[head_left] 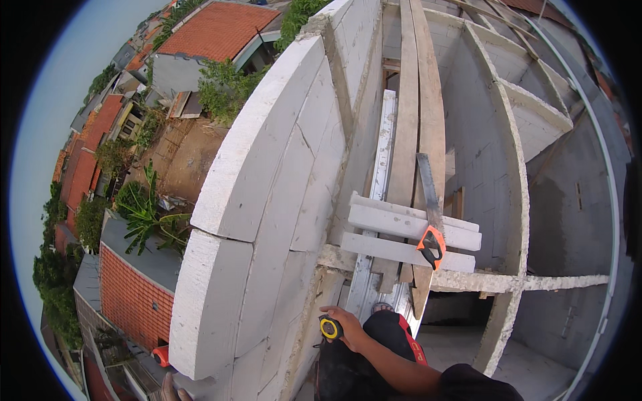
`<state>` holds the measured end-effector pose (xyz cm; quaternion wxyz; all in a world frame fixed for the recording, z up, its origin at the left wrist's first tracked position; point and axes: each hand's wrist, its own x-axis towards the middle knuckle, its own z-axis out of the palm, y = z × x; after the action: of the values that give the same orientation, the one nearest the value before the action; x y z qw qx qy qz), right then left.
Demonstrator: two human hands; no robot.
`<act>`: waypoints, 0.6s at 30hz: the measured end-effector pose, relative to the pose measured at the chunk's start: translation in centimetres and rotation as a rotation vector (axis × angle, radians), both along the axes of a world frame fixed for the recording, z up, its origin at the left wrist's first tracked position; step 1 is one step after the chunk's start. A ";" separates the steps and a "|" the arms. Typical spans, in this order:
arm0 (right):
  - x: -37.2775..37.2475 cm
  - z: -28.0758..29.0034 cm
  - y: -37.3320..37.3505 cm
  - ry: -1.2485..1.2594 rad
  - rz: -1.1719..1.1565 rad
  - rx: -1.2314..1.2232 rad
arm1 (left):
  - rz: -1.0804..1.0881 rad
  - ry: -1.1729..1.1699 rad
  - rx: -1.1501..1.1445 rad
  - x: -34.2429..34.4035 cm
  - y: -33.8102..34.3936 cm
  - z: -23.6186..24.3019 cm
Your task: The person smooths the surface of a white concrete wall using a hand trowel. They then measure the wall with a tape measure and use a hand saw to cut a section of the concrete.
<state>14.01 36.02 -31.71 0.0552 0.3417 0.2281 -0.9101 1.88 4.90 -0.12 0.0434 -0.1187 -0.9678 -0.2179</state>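
My right hand (352, 333) is closed around a yellow-and-black tape measure (330, 327), above my dark-clothed leg. My left hand (175, 391) shows only its fingertips at the lower edge, apart and holding nothing visible, just below the white block wall (281, 200). Ahead of my right hand, several loose pale block strips (374, 217) lie across metal channels (364, 267) and long wooden planks (408, 100). A handsaw with an orange-and-black handle (432, 244) rests on the strips, its blade pointing away from me.
Rough concrete beam tops (508, 154) divide deep openings on the right, with rooms below. A pale pipe or rail (605, 200) curves along the far right. Beyond the wall on the left is a drop to tiled roofs (210, 30), trees and a dirt yard (187, 154).
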 end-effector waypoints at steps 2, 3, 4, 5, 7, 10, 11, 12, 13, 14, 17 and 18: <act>1.1 0.4 -0.5 -0.161 -0.039 0.028 | -0.001 -0.011 -0.041 0.2 -0.9 0.4; 2.0 1.0 -0.7 -0.243 -0.066 0.044 | -0.057 0.064 -0.132 0.0 -1.1 0.6; 2.9 1.6 -1.0 -0.321 -0.080 0.067 | -0.039 0.055 -0.113 0.2 -1.3 0.8; 4.8 1.7 -0.6 -0.282 -0.071 0.216 | -0.048 0.051 -0.087 -0.4 -0.9 0.6; 9.4 5.8 1.4 -0.287 -0.065 0.270 | -0.064 0.032 -0.115 -0.8 -1.5 0.4; 13.9 17.9 6.5 -0.350 0.053 0.228 | -0.080 0.052 -0.103 -0.3 -2.3 0.9; 16.1 19.3 8.0 -0.365 0.114 0.320 | -0.088 0.054 -0.106 -0.3 -2.4 0.8; 18.3 20.2 9.3 -0.378 0.171 0.412 | -0.099 0.059 -0.109 -0.4 -2.5 0.7; 20.4 20.6 10.1 -0.466 0.120 0.423 | -0.112 0.064 -0.113 -0.5 -2.8 0.7; 22.7 21.3 10.3 -0.560 0.063 0.431 | -0.126 0.060 -0.096 -0.6 -2.6 1.1; 29.0 24.1 8.9 -0.857 -0.101 0.441 | -0.121 0.057 -0.082 -0.5 -2.3 1.1; 30.2 24.5 8.5 -0.910 -0.126 0.432 | -0.121 0.057 -0.078 -0.8 -2.7 0.8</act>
<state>44.16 44.49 -7.25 0.0220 0.7202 0.3431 -0.6025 1.12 2.25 0.67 0.0531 -0.1850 -0.9649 -0.1789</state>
